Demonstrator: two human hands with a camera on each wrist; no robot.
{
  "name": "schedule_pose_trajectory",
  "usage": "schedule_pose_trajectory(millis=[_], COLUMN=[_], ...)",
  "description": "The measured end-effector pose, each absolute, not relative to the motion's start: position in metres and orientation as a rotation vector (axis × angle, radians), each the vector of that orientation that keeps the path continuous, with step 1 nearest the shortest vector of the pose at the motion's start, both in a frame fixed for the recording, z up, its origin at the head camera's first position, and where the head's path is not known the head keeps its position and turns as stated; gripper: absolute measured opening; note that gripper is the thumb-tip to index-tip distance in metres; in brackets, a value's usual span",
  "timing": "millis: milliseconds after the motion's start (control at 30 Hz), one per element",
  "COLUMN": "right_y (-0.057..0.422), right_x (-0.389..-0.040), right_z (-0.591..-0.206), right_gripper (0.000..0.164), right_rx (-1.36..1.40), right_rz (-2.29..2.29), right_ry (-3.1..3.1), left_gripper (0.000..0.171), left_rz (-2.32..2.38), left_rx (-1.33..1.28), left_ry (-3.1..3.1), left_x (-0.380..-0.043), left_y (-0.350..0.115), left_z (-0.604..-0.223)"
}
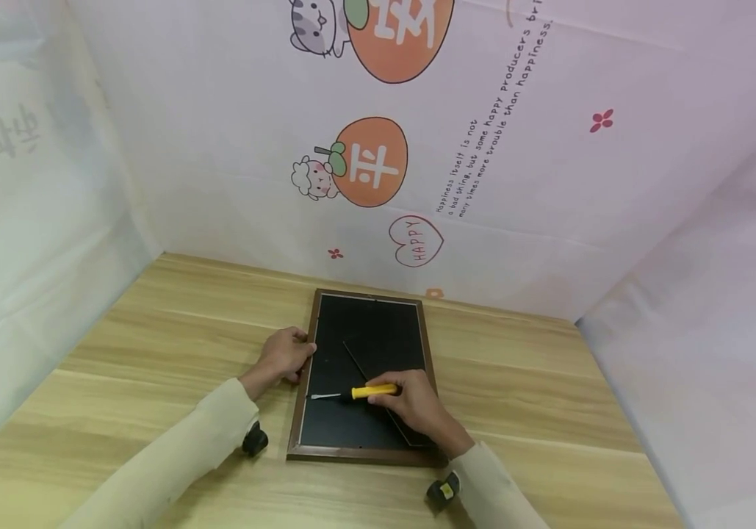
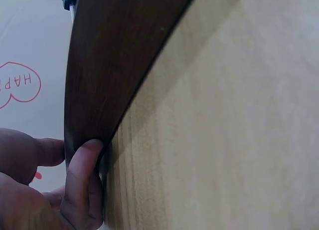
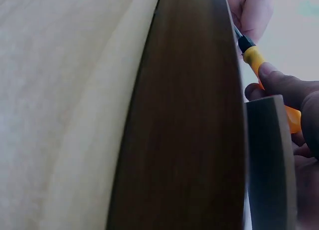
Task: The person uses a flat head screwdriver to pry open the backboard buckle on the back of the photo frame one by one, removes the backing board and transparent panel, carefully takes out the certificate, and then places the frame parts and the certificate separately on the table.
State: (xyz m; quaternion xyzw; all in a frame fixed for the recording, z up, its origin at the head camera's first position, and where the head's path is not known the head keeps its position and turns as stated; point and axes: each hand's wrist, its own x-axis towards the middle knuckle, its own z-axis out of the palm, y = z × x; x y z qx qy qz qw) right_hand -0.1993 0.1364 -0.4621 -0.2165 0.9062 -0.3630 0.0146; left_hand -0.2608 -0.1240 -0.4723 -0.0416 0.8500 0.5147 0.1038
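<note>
Refer to the head view for the layout: the rectangular frame (image 1: pixel 338 453) lies on the desk (image 1: pixel 536 411) with its black backing (image 1: pixel 380 319) facing up, near the printed sheet (image 1: pixel 516 250) at the rear. Your left hand (image 1: pixel 285 353) grips the frame by its left rim. Your right hand (image 1: pixel 415 400) pinches the yellow-handled screwdriver (image 1: pixel 363 393) above the backing; the screwdriver points left, and its flat tip is at the inner edge of the left rim. The head view does not settle whether the tip touches the rim.

Use the left wrist view to inspect the grip, which the head view shows only from above: your thumb meets the rim's upper edge and a bent finger bears on the brown outer side wall (image 2: pixel 107 65). Only the screwdriver's collar and part of its shaft are clear here.

Use the right wrist view for the opposite side: a dark panel (image 3: pixel 270 165) with a pale edge stands just beside the frame's wall, its height not readable from above. Your thumb presses the yellow handle behind this panel. The screwdriver's tip is hidden by the frame in both wrist views.
</note>
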Motion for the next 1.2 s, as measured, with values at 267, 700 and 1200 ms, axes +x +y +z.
schedule_pose_trajectory(millis=[267, 700, 1200], right_y=[0.138, 0.138, 0.136], right_x=[-0.199, -0.201, -0.193], right_z=[-0.46, -0.467, -0.471], right_gripper=[0.018, 0.021, 0.021], right_rx=[-0.696, -0.782, -0.723], right_rz=[-1.065, -1.031, -1.109], right_ry=[2.829, 2.87, 2.861], left_gripper=[0.043, 0.043, 0.041], left_rz=[1.513, 1.492, 1.463], left_rx=[-0.117, -0.11, -0.078], left_ry=[2.51, 2.512, 2.563], left_x=[-0.26, -0.263, -0.261], left_y=[-0.123, -0.121, -0.122], left_z=[-0.472, -0.472, -0.473])
